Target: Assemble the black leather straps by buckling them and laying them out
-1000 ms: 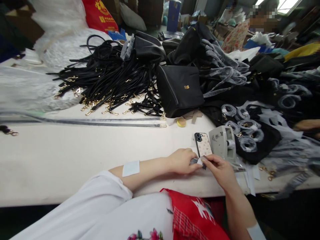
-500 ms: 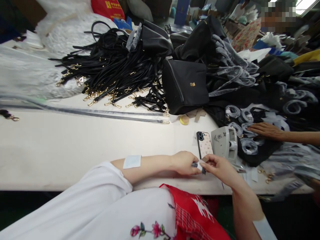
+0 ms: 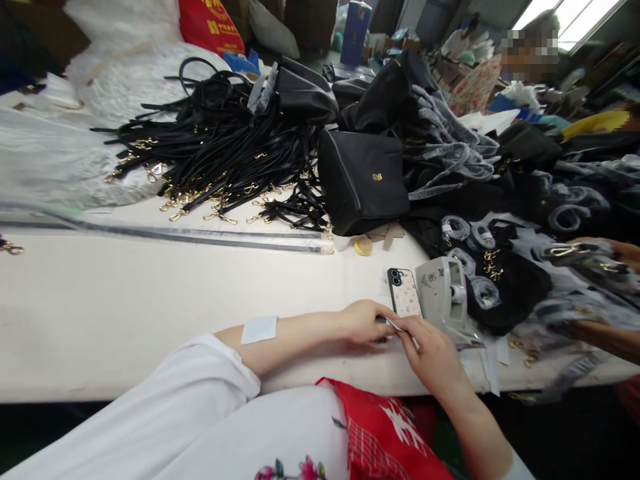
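My left hand (image 3: 366,321) is closed round a small dark strap-like piece (image 3: 381,321), most of it hidden by the fingers. Against it, my right hand (image 3: 426,343) pinches a thin white slip (image 3: 394,324), seen nearly edge-on. Both hands meet low over the white table (image 3: 165,300), near its front edge. Just beyond the fingers lies a phone (image 3: 406,293) in a patterned case. A grey tape dispenser (image 3: 436,287) stands to the right of the phone.
Black straps with gold clasps (image 3: 225,140) are heaped at the back left. A black bag (image 3: 367,180) stands mid-table. Two wrapped straps (image 3: 240,241) lie across the table. Coiled wrapped straps (image 3: 485,293) and a co-worker's hands (image 3: 625,253) are on the right.
My right fingers have turned and come closer over my left fingertips, with the white slip now edge-on. The co-worker's hand has left the coils and holds wrapped straps farther right.
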Demonstrator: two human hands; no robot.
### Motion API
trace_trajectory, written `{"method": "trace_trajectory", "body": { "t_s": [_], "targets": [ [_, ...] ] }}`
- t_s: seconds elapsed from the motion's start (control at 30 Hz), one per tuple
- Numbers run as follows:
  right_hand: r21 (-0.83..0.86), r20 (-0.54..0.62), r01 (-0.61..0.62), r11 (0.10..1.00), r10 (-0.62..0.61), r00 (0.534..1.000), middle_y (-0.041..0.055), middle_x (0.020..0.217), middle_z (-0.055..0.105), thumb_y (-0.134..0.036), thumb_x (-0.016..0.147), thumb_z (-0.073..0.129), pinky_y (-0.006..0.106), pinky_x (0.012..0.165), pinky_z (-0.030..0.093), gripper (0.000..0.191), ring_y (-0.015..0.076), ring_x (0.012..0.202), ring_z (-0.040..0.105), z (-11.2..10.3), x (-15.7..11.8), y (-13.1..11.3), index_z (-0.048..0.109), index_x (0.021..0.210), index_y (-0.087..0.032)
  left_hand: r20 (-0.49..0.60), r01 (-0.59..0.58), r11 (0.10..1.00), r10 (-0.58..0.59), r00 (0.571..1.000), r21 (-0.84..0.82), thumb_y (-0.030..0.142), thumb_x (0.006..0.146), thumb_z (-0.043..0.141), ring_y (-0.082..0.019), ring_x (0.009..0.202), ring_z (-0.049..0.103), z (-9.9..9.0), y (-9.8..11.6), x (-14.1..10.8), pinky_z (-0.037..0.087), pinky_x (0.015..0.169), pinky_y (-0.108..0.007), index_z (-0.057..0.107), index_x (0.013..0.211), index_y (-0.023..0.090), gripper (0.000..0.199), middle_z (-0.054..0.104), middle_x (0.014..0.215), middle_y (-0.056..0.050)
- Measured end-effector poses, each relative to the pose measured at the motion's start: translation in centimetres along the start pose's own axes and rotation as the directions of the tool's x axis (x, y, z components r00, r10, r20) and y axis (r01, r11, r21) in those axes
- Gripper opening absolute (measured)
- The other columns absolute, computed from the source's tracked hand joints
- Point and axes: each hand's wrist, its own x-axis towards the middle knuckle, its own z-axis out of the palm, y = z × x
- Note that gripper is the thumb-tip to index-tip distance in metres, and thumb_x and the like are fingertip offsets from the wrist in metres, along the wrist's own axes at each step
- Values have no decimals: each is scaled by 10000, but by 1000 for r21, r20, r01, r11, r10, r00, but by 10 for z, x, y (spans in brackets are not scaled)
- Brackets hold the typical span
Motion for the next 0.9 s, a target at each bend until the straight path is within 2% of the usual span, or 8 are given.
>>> {"method": "trace_trajectory", "body": {
  "t_s": [0.1,0.2,0.43,0.57,0.63,0.77,0.83,0.9],
  "targets": [
    [-69,-114,64,996,-72,991,101,1082,718,-222,966,463,384,894,508,271,243,1005,661,9,-9,-1,681,1126,-201,-43,31,984,-39,998,-176,175,765,586,-188,991,651,-2,-3,4,483,959,-283,718,1171,152,427,732,1129,-53],
    [-127,-186,89,988,-112,976,108,1152,703,-216,969,479,400,922,521,297,250,1046,654,17,-13,0,664,1201,-206,-53,70,969,-85,995,-236,159,747,562,-188,975,658,-1,-3,7,502,943,-301,684,1231,141,499,729,1129,-65],
    [-158,-311,61,985,-108,944,174,1217,641,-185,946,492,485,951,527,369,299,1136,603,38,-21,-16,598,1297,-148,-99,57,948,-92,991,-313,344,831,595,-189,913,645,3,-4,9,507,891,-314,709,1161,79,438,732,1072,-106],
    [-117,-385,30,993,-73,920,116,1199,668,-196,930,507,414,973,528,320,249,1128,619,23,-24,-9,646,1218,-201,-109,42,933,-87,990,-356,357,818,641,-170,827,629,1,-8,9,504,820,-300,704,1175,94,448,732,1001,-99],
    [-94,-480,-57,994,5,877,104,1144,689,-224,921,528,417,990,505,261,244,1090,632,1,-29,9,683,1131,-213,-104,61,892,-120,987,-447,325,778,696,-157,796,626,-2,-11,12,499,775,-280,696,1190,109,465,726,964,-89],
    [15,-656,-336,942,263,708,164,1102,685,-330,885,568,529,1016,418,274,316,1064,611,-45,-45,62,711,1045,-160,-63,98,823,-160,985,-559,300,785,689,-148,763,641,-7,-17,18,489,689,-252,605,1315,120,565,706,914,-87],
    [105,-628,-424,900,391,673,159,1033,708,-398,848,588,545,992,417,291,336,1024,624,-54,-52,87,740,940,-168,-50,101,803,-160,986,-588,294,793,684,-144,756,642,-7,-19,20,484,672,-243,598,1321,122,562,701,904,-89],
    [215,-538,-464,860,500,679,130,926,740,-471,815,593,506,934,467,325,323,945,661,-53,-57,105,756,820,-189,-45,97,790,-155,987,-605,284,780,702,-142,762,641,-5,-19,20,483,675,-240,622,1294,130,543,702,927,-92]
  ]
}}
